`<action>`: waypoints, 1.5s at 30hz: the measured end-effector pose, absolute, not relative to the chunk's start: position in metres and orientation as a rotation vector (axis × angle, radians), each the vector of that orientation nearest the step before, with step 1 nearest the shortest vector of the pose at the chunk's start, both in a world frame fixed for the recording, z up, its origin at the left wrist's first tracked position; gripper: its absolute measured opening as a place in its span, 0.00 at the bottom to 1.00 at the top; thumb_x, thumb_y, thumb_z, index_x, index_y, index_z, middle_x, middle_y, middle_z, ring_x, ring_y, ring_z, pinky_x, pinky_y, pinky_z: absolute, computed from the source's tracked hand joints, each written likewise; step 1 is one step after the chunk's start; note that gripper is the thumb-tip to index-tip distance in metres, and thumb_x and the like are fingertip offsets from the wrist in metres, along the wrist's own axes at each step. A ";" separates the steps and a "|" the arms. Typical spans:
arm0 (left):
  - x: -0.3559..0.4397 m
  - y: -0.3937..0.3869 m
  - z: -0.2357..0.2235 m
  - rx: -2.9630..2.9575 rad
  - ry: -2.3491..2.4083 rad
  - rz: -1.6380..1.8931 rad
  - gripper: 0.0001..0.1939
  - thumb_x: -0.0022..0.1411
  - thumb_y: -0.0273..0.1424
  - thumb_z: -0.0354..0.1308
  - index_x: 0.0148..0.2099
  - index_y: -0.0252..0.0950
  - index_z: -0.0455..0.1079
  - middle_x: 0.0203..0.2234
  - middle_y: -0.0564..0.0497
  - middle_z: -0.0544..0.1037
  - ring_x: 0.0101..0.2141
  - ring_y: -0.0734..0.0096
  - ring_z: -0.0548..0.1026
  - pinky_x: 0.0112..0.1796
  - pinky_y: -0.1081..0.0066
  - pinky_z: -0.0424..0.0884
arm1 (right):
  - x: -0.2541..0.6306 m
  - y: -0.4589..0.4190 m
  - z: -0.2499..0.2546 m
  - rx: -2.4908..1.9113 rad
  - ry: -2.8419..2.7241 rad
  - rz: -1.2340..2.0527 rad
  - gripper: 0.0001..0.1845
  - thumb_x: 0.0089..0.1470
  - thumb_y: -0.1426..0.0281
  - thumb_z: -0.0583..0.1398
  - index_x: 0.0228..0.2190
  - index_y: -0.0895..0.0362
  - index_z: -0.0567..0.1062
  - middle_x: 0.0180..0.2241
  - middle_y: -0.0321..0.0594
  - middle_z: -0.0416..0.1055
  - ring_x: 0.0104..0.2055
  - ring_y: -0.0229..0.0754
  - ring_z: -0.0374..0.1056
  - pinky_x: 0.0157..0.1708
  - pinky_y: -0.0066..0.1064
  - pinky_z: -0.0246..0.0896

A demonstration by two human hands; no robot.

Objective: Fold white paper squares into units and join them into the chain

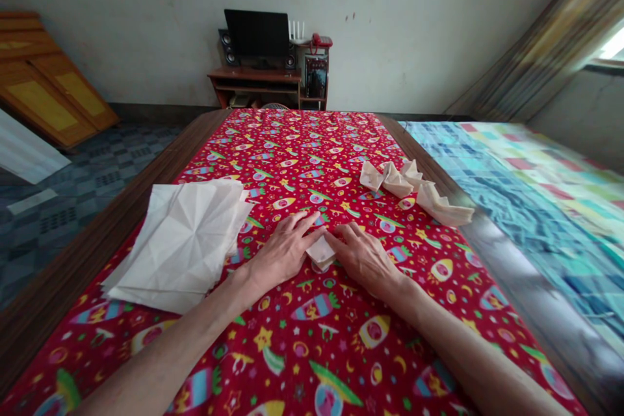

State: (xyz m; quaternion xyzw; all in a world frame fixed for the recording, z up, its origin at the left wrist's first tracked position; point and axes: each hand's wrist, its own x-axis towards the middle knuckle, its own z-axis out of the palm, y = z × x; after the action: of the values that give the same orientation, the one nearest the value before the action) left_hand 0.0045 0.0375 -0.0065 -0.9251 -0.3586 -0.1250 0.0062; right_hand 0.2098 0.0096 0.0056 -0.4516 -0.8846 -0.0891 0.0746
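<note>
A small packet of folded paper (322, 251) lay on the red patterned cloth (312, 312) that covered the desk (188, 133), between the person's two hands. The left hand (286, 246) rested at the packet's left side, its fingers stretched forward and a little apart, with one reaching across to the far edge of the paper. The right hand (363, 255) met the packet from the right, its fingers bent and touching that edge. Whether either hand's fingers were pinching the paper or merely pressing it down could not be told.

To the left, near the left forearm, lay a loose stack of pale sheets (188, 234), the top one marked with creases that spread from its middle. Beyond the right hand, toward the desk's right edge, stood several folded paper pieces (397, 181) with pointed corners, the nearest being a longer, layered one.

Past the desk's far end, a dark monitor (257, 36) and a red telephone (322, 41) stood on brown furniture (258, 76) against the wall.
</note>
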 end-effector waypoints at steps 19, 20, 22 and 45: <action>-0.004 0.031 -0.011 -2.930 -0.987 -0.641 0.20 0.66 0.24 0.48 0.60 0.37 0.60 0.59 0.46 0.64 0.59 0.62 0.59 0.56 0.57 0.64 | 0.227 -0.004 -0.009 -1.199 -2.534 -0.274 0.19 0.60 0.75 0.52 0.53 0.56 0.66 0.53 0.53 0.62 0.54 0.52 0.56 0.46 0.45 0.61; -0.004 0.032 -0.012 -2.939 -0.988 -0.656 0.20 0.67 0.25 0.48 0.60 0.38 0.60 0.59 0.46 0.65 0.59 0.62 0.59 0.56 0.56 0.64 | 0.228 -0.006 -0.009 -1.136 -2.534 -0.275 0.18 0.60 0.74 0.52 0.51 0.55 0.68 0.52 0.52 0.63 0.54 0.52 0.56 0.46 0.45 0.61; -0.003 0.033 -0.013 -2.959 -0.981 -0.667 0.21 0.67 0.25 0.47 0.60 0.37 0.60 0.58 0.45 0.65 0.59 0.62 0.59 0.56 0.57 0.64 | 0.226 -0.009 -0.008 -1.047 -2.533 -0.251 0.14 0.60 0.73 0.53 0.46 0.54 0.72 0.49 0.50 0.65 0.50 0.49 0.59 0.44 0.42 0.62; -0.005 0.022 -0.011 -2.949 -1.021 -0.768 0.07 0.67 0.27 0.50 0.40 0.36 0.69 0.34 0.50 0.73 0.39 0.67 0.71 0.41 0.66 0.70 | 0.225 0.000 -0.015 -1.104 -2.338 0.157 0.10 0.61 0.71 0.53 0.35 0.56 0.74 0.36 0.42 0.71 0.39 0.39 0.64 0.38 0.31 0.61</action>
State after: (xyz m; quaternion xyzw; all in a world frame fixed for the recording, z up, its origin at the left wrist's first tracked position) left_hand -0.0048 0.0219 -0.0112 -0.9170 -0.3175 -0.2387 -0.0359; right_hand 0.2251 -0.0001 -0.0148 -0.4100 -0.8685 0.0583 0.2724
